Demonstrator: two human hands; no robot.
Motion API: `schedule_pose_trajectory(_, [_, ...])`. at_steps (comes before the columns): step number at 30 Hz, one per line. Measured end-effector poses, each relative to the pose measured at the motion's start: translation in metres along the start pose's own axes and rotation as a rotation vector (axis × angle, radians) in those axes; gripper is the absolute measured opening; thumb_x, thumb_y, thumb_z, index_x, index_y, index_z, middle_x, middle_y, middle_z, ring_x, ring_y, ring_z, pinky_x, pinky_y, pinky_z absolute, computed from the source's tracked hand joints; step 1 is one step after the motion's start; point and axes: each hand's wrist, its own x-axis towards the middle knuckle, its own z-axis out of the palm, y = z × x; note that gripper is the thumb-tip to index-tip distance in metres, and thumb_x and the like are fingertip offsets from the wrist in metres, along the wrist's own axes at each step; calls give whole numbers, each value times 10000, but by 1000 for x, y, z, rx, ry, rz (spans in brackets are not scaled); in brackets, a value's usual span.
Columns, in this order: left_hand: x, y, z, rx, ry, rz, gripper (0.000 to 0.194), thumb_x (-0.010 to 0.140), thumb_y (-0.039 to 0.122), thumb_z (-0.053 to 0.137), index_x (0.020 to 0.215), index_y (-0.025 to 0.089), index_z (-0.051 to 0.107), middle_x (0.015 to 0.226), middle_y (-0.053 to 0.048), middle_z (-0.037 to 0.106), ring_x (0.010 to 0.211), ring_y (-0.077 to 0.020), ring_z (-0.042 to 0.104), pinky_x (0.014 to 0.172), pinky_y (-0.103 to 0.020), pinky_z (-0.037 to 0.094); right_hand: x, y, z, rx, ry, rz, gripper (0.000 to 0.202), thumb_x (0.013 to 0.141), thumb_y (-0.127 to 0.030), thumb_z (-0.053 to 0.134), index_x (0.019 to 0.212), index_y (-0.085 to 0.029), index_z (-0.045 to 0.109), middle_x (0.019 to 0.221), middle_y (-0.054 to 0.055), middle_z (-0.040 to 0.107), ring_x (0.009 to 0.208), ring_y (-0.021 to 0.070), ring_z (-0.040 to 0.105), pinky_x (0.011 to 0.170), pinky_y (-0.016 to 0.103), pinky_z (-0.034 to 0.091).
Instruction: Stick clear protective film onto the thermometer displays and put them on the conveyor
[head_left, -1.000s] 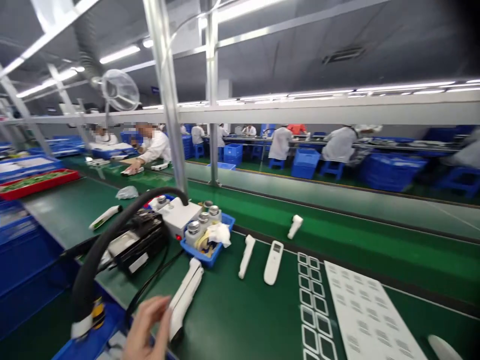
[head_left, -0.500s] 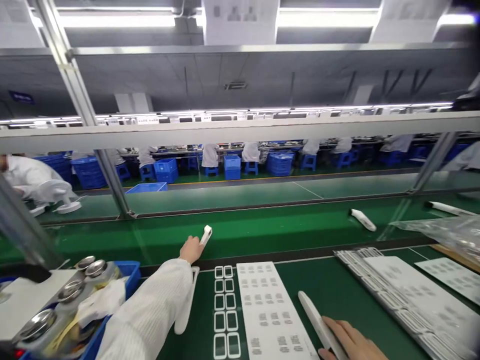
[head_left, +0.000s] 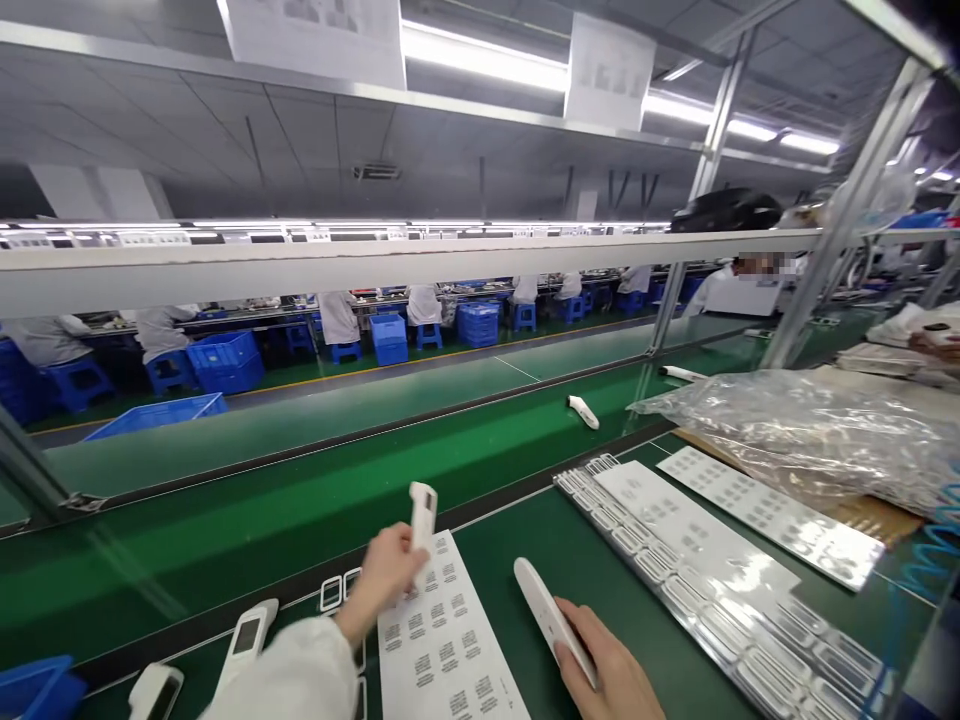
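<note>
My left hand (head_left: 390,568) is closed on a white handheld thermometer (head_left: 424,508), held upright with its small dark window showing, above the far end of a label sheet (head_left: 450,645). That white sheet carries rows of small grey printed labels. My right hand (head_left: 607,660) grips a second white thermometer (head_left: 538,600) by its lower part, just right of the sheet; it slants up and to the left. Partly hidden behind my left arm are white rectangular frames (head_left: 331,593). Further left lie a thermometer with a screen (head_left: 246,638) and another one (head_left: 154,690), cut off at the bottom.
A green conveyor belt (head_left: 315,480) runs beyond the bench, carrying a thermometer (head_left: 583,411). To the right lie a strip of frames (head_left: 660,560), another label sheet (head_left: 772,515) and clear plastic bags (head_left: 810,430). A blue bin (head_left: 41,688) stands at lower left.
The view has turned to the right. My left hand has come back from over the belt to the label sheet, thermometer still in it. My right hand keeps its grip on the other thermometer.
</note>
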Motion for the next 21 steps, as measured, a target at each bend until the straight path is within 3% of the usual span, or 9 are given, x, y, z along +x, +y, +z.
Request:
schedule_pose_trajectory(4, [-30,35,97,-139,-142,33,88,716,148,611,791,163,568,699,-49,649,460,-157,594,394,-230,410,-9,-5,-8,104,92,13,411,962,-401,353,1319,-256,495,1132,83,650,964,213,667,709,215,558])
schedule_pose_trajectory(6, [-40,43,126,-216,-201,37,56,755,173,591,791,151,553,669,-48,630,435,-148,579,399,-234,430,-11,-6,-4,78,110,-4,420,971,-396,337,1346,-255,464,1170,96,631,1001,223,651,719,228,557])
schedule_pose_trajectory(8, [-45,44,140,-302,-266,34,64,827,177,503,826,136,553,733,-69,638,484,-142,603,443,-239,482,-11,-5,3,7,113,-23,430,976,-388,327,1364,-245,446,1211,110,614,1048,240,629,738,252,556])
schedule_pose_trajectory(10, [-49,41,141,-374,-308,27,157,884,171,395,901,126,545,846,-97,635,566,-137,631,510,-250,530,-8,-5,11,-86,107,-43,440,975,-367,325,1375,-221,438,1238,126,599,1079,262,610,762,289,557])
schedule_pose_trajectory(13, [-56,31,127,-427,-289,16,198,911,191,348,1032,129,492,975,-121,576,702,-145,641,574,-258,556,-2,-7,20,-221,115,-52,450,958,-293,324,1376,-174,437,1216,154,593,1041,287,609,770,355,556])
schedule_pose_trajectory(18, [-70,18,96,-443,-267,-24,313,816,335,562,1054,146,488,999,-107,506,847,-196,618,629,-278,564,1,-13,16,-376,146,-21,363,886,-133,351,1152,-192,592,1088,136,592,950,283,597,788,430,524])
schedule_pose_trajectory(21, [-76,8,91,-461,-325,-20,525,670,494,694,1028,157,509,1000,-103,514,883,-221,618,637,-274,548,-1,-18,11,-408,134,36,394,882,-159,402,1238,-218,557,1304,149,503,1149,333,511,877,487,485])
